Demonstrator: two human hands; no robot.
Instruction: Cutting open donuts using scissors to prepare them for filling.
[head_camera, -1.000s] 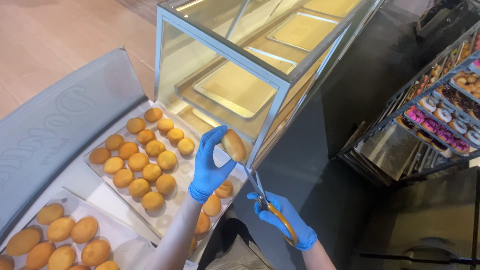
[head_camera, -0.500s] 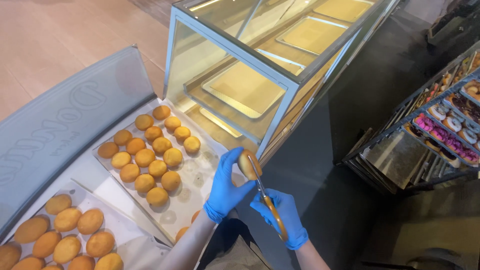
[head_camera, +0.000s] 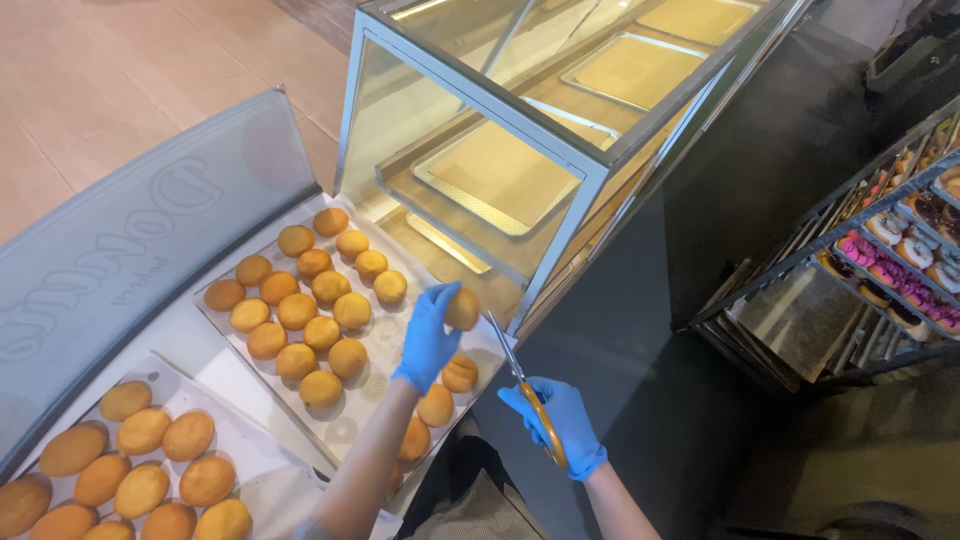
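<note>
1. Head view looked down on a glass display case (head_camera: 560, 130) with bare trays on its shelves, standing above a counter where a paper-lined tray (head_camera: 395, 335) carried rows of round golden doughnuts (head_camera: 300, 310).
2. Off to the right a rolling rack (head_camera: 870, 270) held trays of iced doughnuts, and at the lower left a second tray (head_camera: 250, 455) bore larger golden buns (head_camera: 140, 470).
3. Left hand (head_camera: 428, 338), in a blue glove, was raised over the near edge of the first tray, its fingers (head_camera: 440, 305) curled and clamped round a single doughnut (head_camera: 463, 309), which sat at the fingertips just in front of the case's corner post.
4. Right hand (head_camera: 560, 420), also gloved in blue, was closed on the orange handles of a pair of scissors (head_camera: 525, 395); the blades pointed up and left toward the held doughnut with their tips just beside it, and whether the blades were parted could not be told.
5. Compared with half a second earlier, the two hands had drawn apart: then the left hand and the doughnut had sat low against the scissors, and now the doughnut was lifted higher and clear of the right hand, while the scissors kept much the same slant.
</note>
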